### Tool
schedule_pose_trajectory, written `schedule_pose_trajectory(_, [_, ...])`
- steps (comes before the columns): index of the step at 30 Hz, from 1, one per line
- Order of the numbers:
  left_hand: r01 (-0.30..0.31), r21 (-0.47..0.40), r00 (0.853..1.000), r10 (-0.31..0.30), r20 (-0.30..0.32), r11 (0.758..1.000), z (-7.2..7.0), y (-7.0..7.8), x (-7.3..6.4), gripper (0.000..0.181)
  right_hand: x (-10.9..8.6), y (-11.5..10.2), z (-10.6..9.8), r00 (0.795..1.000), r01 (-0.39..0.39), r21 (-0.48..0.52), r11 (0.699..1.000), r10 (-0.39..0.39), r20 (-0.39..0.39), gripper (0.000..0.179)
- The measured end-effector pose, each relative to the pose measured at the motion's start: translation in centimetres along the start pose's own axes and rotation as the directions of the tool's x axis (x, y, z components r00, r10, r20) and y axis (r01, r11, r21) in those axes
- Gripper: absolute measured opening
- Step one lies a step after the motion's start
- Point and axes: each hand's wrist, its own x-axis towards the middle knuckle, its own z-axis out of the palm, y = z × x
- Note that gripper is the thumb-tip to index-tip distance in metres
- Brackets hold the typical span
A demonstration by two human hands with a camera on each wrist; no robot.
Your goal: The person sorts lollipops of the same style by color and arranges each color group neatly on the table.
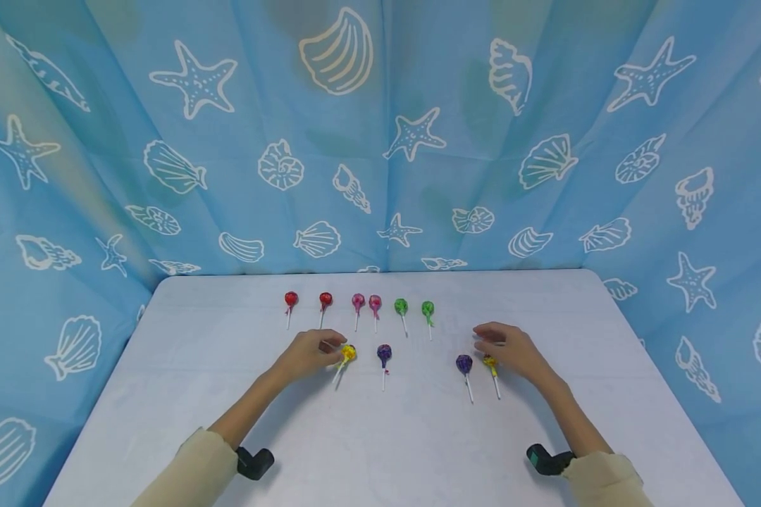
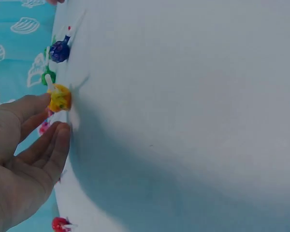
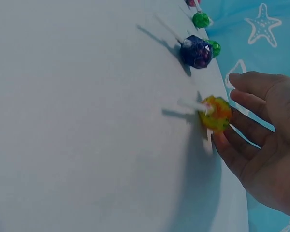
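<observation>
My left hand point(image 1: 311, 350) is beside a yellow lollipop point(image 1: 349, 353), its fingers loosely bent. In the left wrist view, one fingertip is right at the yellow candy point(image 2: 61, 98), with a gap between thumb and fingers. My right hand point(image 1: 512, 346) hovers by another yellow lollipop point(image 1: 490, 361), partly covering its head. The right wrist view has its fingers spread apart behind that candy point(image 3: 216, 114), not closed round it. One purple lollipop point(image 1: 384, 354) lies right of the left hand; a second purple lollipop point(image 1: 464, 364) lies left of the right hand.
Along the back of the white table point(image 1: 393, 451) lie two red lollipops point(image 1: 291, 299), two pink lollipops point(image 1: 358, 301) and two green lollipops point(image 1: 401, 307), sticks toward me. A blue shell-patterned curtain point(image 1: 368, 141) hangs behind the table. Each wrist carries a black camera point(image 1: 255, 463).
</observation>
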Motion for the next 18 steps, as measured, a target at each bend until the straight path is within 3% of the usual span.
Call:
schedule_pose_trajectory(11, [-0.078, -0.002, 0.997, 0.078, -0.004, 0.997, 0.4, -0.5, -0.3, 0.026, -3.2, 1.5, -0.2, 0.997, 0.024, 0.067, 0.997, -0.019, -0.071, 0.036])
schedule_pose_trajectory(18, [-0.064, -0.008, 0.997, 0.064, -0.033, 0.998, 0.7, -0.5, -0.3, 0.022, -4.1, 2.1, 0.3, 0.995, 0.031, 0.094, 0.995, -0.022, -0.099, 0.035])
